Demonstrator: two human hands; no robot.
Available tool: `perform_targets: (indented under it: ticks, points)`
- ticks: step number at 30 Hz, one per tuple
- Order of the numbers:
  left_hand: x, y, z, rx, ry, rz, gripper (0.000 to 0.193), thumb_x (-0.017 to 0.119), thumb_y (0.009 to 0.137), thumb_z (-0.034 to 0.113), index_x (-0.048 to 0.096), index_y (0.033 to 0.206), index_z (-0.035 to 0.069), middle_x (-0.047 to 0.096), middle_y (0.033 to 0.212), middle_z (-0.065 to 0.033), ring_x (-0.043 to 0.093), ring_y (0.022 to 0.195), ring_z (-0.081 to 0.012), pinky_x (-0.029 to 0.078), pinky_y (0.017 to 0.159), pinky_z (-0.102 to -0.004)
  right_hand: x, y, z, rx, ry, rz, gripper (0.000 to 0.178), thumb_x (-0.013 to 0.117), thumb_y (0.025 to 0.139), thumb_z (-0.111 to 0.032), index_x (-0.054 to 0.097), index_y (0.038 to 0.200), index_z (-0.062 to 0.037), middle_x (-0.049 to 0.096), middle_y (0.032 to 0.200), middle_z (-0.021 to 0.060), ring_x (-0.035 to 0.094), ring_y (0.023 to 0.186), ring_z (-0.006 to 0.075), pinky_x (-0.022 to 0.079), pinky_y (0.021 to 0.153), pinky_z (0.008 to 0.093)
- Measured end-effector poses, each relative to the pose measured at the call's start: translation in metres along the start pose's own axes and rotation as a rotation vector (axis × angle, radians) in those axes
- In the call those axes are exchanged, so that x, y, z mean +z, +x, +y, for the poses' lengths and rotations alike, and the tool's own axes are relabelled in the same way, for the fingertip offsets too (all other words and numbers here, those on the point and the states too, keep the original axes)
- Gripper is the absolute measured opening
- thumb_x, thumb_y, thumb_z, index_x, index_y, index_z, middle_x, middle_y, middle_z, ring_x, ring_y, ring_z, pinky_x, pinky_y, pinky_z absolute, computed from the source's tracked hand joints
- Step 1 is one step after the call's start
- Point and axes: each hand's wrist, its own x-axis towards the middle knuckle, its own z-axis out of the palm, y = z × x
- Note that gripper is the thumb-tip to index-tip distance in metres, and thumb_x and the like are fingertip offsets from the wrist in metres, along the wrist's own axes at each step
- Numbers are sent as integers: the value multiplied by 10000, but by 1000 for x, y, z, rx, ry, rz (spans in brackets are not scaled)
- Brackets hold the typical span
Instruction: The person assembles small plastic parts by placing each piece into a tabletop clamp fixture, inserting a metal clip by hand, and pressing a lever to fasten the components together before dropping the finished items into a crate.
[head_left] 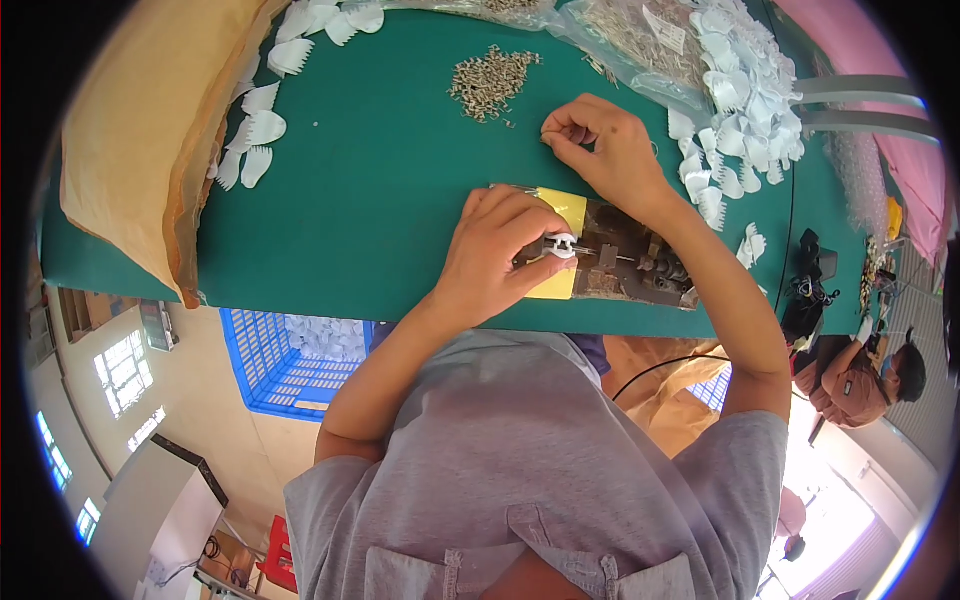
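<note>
A small white plastic piece (563, 252) is gripped between the thumb and fingers of my left hand (500, 240). It sits against the near-left part of a dark metal fixture (625, 255) with yellow plates (553, 283) at its left end. My right hand (605, 145) is raised beyond the fixture, thumb and index finger pinched together and the other fingers curled. Whatever that pinch holds, if anything, is too small to make out. Just past those fingertips lies a heap of small metal clips (488, 84) on the green table (370, 170).
White toothed plastic pieces lie at the left (264, 128) and in a large pile (745, 95) at the right. Plastic bags of metal parts (640, 45) line the far side. A brown paper sack (150, 130) stands left; below the table edge is a blue crate (262, 365).
</note>
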Motion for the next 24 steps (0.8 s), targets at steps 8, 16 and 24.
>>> perform_targets:
  ticks: [8, 16, 24]
  points:
    - [2, 1, -3, 3, -36, 26, 272, 874, 803, 233, 708, 987, 119, 667, 957, -24, 602, 979, -251, 408, 920, -395, -52, -65, -75, 147, 147, -280, 90, 727, 916, -17, 729, 1006, -11, 671, 905, 64, 642, 830, 161, 511, 754, 306]
    - [4, 1, -4, -10, -36, 29, 284, 872, 812, 255, 699, 987, 111, 669, 958, -37, 608, 989, -256, 407, 923, -398, -42, -68, -75, 9, -33, -234, 54, 705, 893, -92, 689, 940, -72, 658, 843, 60, 657, 833, 270, 518, 691, 409]
    - [4, 0, -4, -2, -40, 34, 280, 870, 806, 232, 695, 988, 111, 669, 965, -32, 607, 996, -252, 406, 923, -398, -34, -70, -79, 10, -63, -161, 41, 724, 881, -93, 700, 906, -72, 679, 848, 50, 673, 823, 268, 528, 671, 404]
